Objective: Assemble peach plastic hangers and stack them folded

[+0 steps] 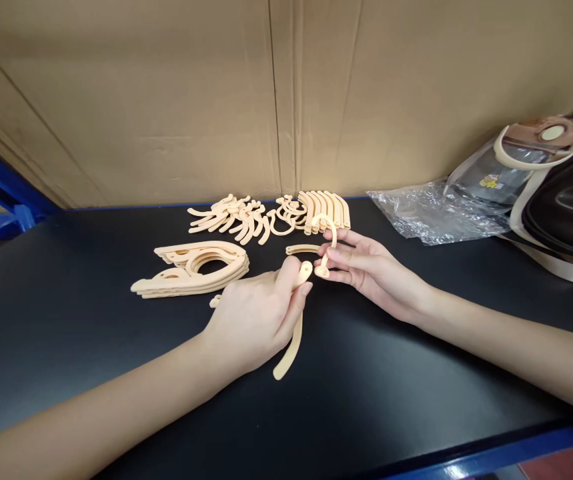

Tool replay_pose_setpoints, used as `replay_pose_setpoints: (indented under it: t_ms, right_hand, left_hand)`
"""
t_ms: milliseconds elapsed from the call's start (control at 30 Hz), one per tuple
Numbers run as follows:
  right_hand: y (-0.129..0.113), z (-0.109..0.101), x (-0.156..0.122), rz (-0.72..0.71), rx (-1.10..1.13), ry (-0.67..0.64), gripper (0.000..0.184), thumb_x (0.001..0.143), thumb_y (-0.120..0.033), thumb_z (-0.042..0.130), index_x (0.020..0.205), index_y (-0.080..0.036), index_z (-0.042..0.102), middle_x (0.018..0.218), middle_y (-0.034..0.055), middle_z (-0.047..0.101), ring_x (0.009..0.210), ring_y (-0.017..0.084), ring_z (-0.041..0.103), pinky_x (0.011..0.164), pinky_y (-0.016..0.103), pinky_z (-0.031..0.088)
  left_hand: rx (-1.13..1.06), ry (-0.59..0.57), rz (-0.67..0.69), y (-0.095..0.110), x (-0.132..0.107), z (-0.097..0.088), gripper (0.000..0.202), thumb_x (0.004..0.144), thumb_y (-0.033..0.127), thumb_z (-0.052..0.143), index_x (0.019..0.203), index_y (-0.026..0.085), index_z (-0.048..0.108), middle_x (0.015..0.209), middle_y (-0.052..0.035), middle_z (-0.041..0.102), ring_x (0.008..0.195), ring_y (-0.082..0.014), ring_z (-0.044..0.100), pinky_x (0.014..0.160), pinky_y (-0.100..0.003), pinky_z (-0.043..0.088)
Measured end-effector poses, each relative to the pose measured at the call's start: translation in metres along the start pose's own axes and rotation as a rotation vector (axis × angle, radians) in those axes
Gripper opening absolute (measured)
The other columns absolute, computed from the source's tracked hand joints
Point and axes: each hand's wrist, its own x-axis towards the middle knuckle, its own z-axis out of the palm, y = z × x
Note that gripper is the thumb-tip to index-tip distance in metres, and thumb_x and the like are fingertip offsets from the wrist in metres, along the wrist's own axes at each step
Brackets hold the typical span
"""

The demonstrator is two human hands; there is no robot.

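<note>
My left hand (pixel 256 313) is closed round a cream plastic curved arm piece (pixel 293 340), whose long end hangs down toward the black table (pixel 91 320). My right hand (pixel 366 267) pinches a cream plastic hook (pixel 327 243) by its stem, the hook's curve pointing up. The two parts' ends sit almost touching between my hands. One loose curved piece (pixel 302 249) lies just behind them.
A stack of assembled cream hangers (pixel 193 270) lies left of my hands. Piles of loose hooks and arm pieces (pixel 271 215) sit at the back by a cardboard wall. Crumpled clear plastic (pixel 431 213) and bags (pixel 561 193) fill the right. Blue shelf frame (pixel 1 200) at left.
</note>
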Motion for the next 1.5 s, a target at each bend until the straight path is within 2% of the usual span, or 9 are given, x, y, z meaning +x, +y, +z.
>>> replay_pose_setpoints:
  t_ms: [133, 400, 700, 900, 1200, 1500]
  right_hand:
    - [-0.0006, -0.0025, 0.0014, 0.028, 0.055, -0.027, 0.025, 0.083, -0.015, 0.072, 0.106, -0.020, 0.063, 0.092, -0.0022, 0.071, 0.083, 0.008, 0.069, 0.084, 0.020, 0.059]
    - [-0.0016, -0.0010, 0.0007, 0.054, 0.074, -0.009, 0.024, 0.083, -0.013, 0.070, 0.106, -0.018, 0.064, 0.090, -0.0019, 0.071, 0.081, 0.008, 0.069, 0.081, 0.021, 0.060]
    - [-0.0009, -0.0038, 0.0018, 0.036, -0.042, -0.032, 0.032, 0.081, -0.022, 0.076, 0.110, -0.019, 0.064, 0.090, 0.0001, 0.071, 0.076, 0.010, 0.069, 0.074, 0.021, 0.060]
    - [-0.0006, -0.0051, 0.0017, 0.033, -0.143, 0.004, 0.039, 0.078, -0.026, 0.078, 0.113, -0.017, 0.062, 0.083, -0.0010, 0.068, 0.067, 0.009, 0.067, 0.067, 0.020, 0.059]
    - [-0.0051, -0.0020, -0.0015, -0.027, -0.229, 0.024, 0.033, 0.079, -0.027, 0.076, 0.107, -0.017, 0.061, 0.079, -0.0016, 0.066, 0.067, 0.010, 0.065, 0.064, 0.024, 0.058]
    - [-0.0039, -0.0028, -0.0016, -0.068, -0.264, -0.017, 0.030, 0.080, -0.027, 0.074, 0.106, -0.018, 0.060, 0.079, -0.0021, 0.066, 0.065, 0.010, 0.065, 0.062, 0.024, 0.058]
  left_hand:
    - [-0.008, 0.010, 0.062, -0.0013, 0.0007, 0.0000, 0.027, 0.100, 0.024, 0.034, 0.078, 0.018, 0.049, 0.058, 0.0024, 0.047, 0.051, -0.0162, 0.048, 0.047, -0.027, 0.028]
    - [-0.072, 0.054, 0.138, -0.0018, 0.0030, 0.0000, 0.026, 0.100, 0.019, 0.032, 0.078, 0.018, 0.047, 0.064, 0.0001, 0.048, 0.064, -0.0184, 0.045, 0.052, -0.028, 0.031]
    - [-0.036, 0.076, 0.166, -0.0006, 0.0041, -0.0012, 0.028, 0.102, 0.019, 0.031, 0.080, 0.018, 0.048, 0.062, 0.0009, 0.050, 0.059, -0.0178, 0.046, 0.051, -0.027, 0.031]
    - [0.008, 0.055, 0.121, 0.0005, 0.0027, 0.0003, 0.029, 0.104, 0.024, 0.030, 0.084, 0.018, 0.051, 0.059, 0.0034, 0.051, 0.048, -0.0141, 0.048, 0.048, -0.026, 0.030]
    - [0.041, 0.071, 0.138, 0.0003, 0.0007, -0.0001, 0.030, 0.103, 0.025, 0.030, 0.083, 0.018, 0.051, 0.057, 0.0039, 0.053, 0.045, -0.0127, 0.049, 0.046, -0.025, 0.029]
    - [0.053, 0.076, 0.164, 0.0001, -0.0003, 0.0005, 0.031, 0.104, 0.025, 0.031, 0.085, 0.017, 0.054, 0.057, 0.0037, 0.054, 0.045, -0.0123, 0.050, 0.046, -0.025, 0.028]
